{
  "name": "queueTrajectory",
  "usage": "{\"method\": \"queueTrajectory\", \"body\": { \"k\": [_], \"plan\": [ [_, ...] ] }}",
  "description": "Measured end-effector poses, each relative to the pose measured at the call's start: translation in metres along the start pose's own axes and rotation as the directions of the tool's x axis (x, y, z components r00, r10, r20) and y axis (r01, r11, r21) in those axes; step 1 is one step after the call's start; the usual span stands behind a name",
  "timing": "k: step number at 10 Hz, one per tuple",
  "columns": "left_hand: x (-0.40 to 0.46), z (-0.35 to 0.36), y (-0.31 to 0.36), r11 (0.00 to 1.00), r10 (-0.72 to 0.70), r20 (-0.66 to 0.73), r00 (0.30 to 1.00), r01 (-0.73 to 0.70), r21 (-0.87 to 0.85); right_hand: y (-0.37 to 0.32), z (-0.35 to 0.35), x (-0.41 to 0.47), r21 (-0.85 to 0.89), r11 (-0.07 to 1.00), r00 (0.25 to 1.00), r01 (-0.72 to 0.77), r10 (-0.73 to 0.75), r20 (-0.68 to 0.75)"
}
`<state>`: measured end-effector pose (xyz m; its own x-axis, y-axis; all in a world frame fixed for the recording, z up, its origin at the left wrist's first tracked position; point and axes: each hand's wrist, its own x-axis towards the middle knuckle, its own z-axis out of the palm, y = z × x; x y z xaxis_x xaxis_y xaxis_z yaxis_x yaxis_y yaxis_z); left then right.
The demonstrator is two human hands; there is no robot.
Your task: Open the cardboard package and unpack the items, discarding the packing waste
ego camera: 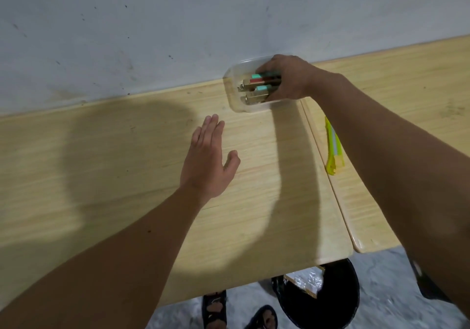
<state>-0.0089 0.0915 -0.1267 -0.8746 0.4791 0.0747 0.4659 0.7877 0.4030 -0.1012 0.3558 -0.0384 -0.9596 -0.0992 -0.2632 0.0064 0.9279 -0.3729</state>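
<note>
The clear plastic container [237, 94], a rounded-cornered tub, stands at the far edge of the pale wood-grain surface [127, 150], close to the scuffed grey wall [178, 23]. Inside it lie small brass-coloured blocks with teal and red parts. The right hand [287, 79] grips the tub's near side, its fingers curled around the rim and contents. The left hand [207, 160] hovers flat above the surface, its fingers straight and together, thumb spread. A yellow-green utility knife [333, 148] lies on the adjoining surface, partly hidden by the right forearm. Below, a round black bin [338, 300] holds crumpled clear wrap and cardboard.
</note>
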Motion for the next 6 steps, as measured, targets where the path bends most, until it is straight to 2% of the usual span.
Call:
{"method": "queueTrajectory", "body": {
  "k": [2, 4, 5, 6],
  "plan": [
    [0.002, -0.001, 0.001, 1.0, -0.019, 0.013, 1.0, 0.019, -0.006, 0.0, -0.004, -0.006, -0.019, 1.0, 0.998, -0.002, 0.0, -0.062],
    [0.001, 0.0, 0.002, 1.0, -0.019, 0.017, 1.0, 0.019, 0.019, -0.003, -0.006, -0.022, 0.063, 0.997, 0.98, 0.043, -0.03, -0.196],
    [0.001, 0.001, 0.002, 1.0, -0.011, 0.008, 1.0, 0.011, 0.015, -0.005, 0.003, -0.039, 0.128, 0.986, 0.932, 0.104, -0.052, -0.358],
    [0.002, 0.0, 0.003, 1.0, -0.013, -0.011, 1.0, 0.014, 0.021, -0.015, 0.035, -0.069, 0.148, 0.971, 0.833, 0.187, -0.077, -0.548]
  ]
}}
